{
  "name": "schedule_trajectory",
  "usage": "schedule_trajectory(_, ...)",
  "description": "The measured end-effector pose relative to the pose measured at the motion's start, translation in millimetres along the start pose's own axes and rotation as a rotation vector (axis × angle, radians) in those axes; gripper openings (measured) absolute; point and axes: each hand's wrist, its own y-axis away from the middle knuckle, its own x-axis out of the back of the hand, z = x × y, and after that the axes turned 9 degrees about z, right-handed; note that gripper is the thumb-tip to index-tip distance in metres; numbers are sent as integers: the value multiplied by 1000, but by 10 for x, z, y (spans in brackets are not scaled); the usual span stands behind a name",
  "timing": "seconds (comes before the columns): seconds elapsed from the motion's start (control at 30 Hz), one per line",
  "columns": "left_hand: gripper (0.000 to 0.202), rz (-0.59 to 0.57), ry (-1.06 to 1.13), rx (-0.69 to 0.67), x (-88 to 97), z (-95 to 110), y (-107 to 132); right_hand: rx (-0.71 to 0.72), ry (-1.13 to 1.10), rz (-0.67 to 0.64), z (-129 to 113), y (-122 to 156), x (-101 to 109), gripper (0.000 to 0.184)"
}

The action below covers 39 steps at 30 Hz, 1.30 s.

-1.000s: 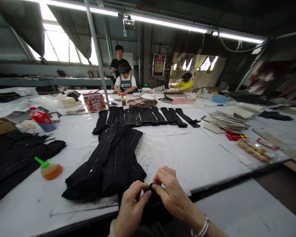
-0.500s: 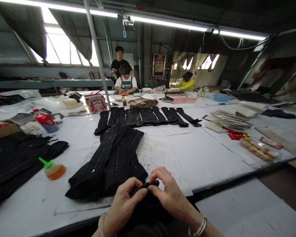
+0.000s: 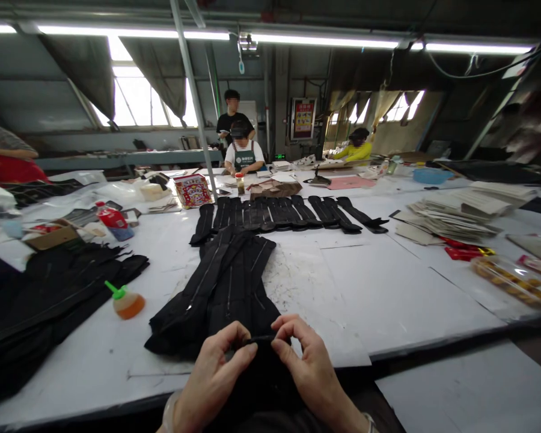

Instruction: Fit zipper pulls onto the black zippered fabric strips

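My left hand (image 3: 219, 367) and my right hand (image 3: 311, 364) face each other at the table's near edge. Both pinch the upper edge of a black fabric piece (image 3: 268, 379) between thumb and fingers, a small gap apart. The lower part of that piece hangs in front of my lap and blends into dark clothing. Just beyond my hands lies a pile of black fabric pieces with zippers (image 3: 223, 282). Farther back, a row of black strips (image 3: 270, 213) lies side by side across the table.
A squeeze bottle with a green nozzle (image 3: 128, 304) stands left of the pile, near more black fabric (image 3: 40, 313). On the right are stacked grey sheets (image 3: 460, 213) and a clear food tray (image 3: 514, 279). A metal pole (image 3: 193, 96) rises behind; co-workers are beyond.
The view has turned left, so the scene sits farther right. My fingertips have spread slightly along the fabric edge, which now looks straighter between them. Both hands still hold it.
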Motion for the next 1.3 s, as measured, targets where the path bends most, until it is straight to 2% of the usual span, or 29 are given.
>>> schedule_trajectory(0.33,19,72,17,9,12,-24,38,-19,2,17,-39,-21,-94,18)
schedule_trajectory(0.53,20,71,-45,4,40,22,37,10,31,32,-50,-22,-130,17)
schedule_trajectory(0.67,20,19,-130,-31,96,93,18,11,61,45,-44,-25,-143,18)
schedule_trajectory(0.83,17,-79,-375,-125,169,190,-42,-10,81,45,-37,-24,-193,13)
schedule_trajectory(1.03,19,-108,-474,-196,195,181,-42,-66,-69,39,40,57,-215,7)
schedule_trajectory(1.13,20,-87,-514,-203,221,168,-37,1,-129,79,92,128,-206,14)
schedule_trajectory(1.3,18,-92,-537,-225,246,156,-27,115,-11,139,142,206,-237,5)
